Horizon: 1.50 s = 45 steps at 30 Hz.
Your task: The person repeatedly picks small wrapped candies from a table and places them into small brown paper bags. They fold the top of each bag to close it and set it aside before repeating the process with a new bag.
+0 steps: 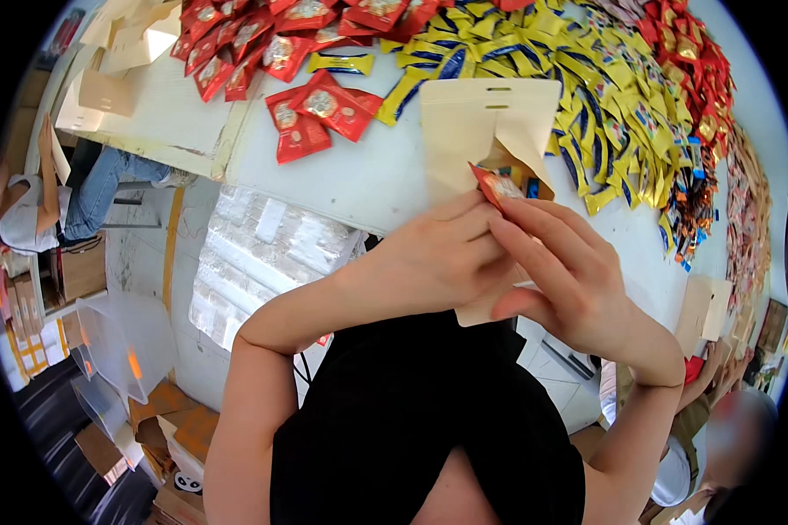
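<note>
A cream paper packaging box (pixel 459 131) with two slots in its top flap lies before me, its opening showing small wrapped items inside. My left hand (pixel 433 256) grips the box's lower part, fingers curled over its near side. A small red foil packet (pixel 496 185) is pinched in my right hand (pixel 558 262) at the opening, close to my left fingertips. Beyond the box's left side lie a few red packets (pixel 322 108). Yellow and blue wrapped sticks (pixel 604 111) are heaped to its right, some touching the box.
More red packets (pixel 289 56) are piled at the table's far side. Dark and blue wrapped sweets (pixel 693 216) and other heaps line the right. Folded cream boxes (pixel 105 92) stand far left. One person (pixel 29 210) sits at left; another person's arm (pixel 706 377) is at right.
</note>
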Each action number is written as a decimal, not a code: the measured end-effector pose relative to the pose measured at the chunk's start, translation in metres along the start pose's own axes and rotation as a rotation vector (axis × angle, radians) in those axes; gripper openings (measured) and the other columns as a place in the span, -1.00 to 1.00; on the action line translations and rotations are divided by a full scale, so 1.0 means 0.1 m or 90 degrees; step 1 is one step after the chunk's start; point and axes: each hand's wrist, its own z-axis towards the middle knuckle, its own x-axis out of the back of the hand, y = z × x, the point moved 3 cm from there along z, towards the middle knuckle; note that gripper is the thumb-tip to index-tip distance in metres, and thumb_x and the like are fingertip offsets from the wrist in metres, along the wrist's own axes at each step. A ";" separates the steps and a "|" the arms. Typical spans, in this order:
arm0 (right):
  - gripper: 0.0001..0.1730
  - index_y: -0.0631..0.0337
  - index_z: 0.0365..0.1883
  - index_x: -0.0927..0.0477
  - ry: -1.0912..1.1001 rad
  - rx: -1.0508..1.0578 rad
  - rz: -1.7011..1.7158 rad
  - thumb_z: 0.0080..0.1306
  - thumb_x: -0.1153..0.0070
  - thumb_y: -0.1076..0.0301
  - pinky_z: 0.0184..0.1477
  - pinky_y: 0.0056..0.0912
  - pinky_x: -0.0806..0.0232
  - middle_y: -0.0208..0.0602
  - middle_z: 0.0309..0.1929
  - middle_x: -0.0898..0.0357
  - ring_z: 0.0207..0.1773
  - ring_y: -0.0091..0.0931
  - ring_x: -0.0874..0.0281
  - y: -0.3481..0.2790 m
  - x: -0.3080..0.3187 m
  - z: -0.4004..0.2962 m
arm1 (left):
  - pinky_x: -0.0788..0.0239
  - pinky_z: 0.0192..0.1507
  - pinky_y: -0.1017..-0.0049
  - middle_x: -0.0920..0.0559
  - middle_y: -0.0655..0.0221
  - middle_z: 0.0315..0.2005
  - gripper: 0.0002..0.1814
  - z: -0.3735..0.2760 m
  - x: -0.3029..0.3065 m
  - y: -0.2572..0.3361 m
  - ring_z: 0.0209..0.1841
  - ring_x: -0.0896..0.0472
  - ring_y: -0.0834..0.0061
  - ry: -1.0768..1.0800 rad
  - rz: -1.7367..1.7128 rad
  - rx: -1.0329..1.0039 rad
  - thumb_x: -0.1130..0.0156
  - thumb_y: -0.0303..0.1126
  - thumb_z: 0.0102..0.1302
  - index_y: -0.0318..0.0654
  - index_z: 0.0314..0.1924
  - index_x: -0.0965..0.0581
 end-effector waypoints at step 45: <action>-0.56 0.17 0.17 -0.45 -0.104 -0.352 -0.576 0.29 -0.04 0.47 -0.08 0.14 -0.41 0.15 -0.06 -0.61 -0.01 0.07 -0.55 4.35 1.53 -0.37 | -0.09 0.17 0.12 -0.58 0.58 -0.11 -0.55 0.17 0.06 -0.16 -0.02 -0.55 0.54 -0.111 0.222 -0.036 -0.51 -0.23 0.03 0.41 -0.02 -0.69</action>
